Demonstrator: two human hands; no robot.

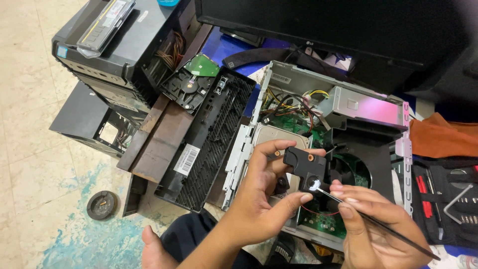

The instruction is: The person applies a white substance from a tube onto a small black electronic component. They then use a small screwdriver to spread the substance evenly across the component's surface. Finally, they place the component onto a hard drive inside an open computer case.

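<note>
Left of the open case [343,149], a detached side panel [209,144] and a bare hard drive [186,87] already lie out. Over the case, the left hand [264,199] grips a small black part [304,167]; the right hand [368,224] pinches a thin tool [383,226], tip at the part. The board remains inside the case.

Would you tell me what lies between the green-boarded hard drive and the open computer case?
In the head view, a black perforated side panel lies between the hard drive and the open case.

Pale tiled floor [30,164] under a black computer tower [107,55] and round dark disc [101,204]
</note>
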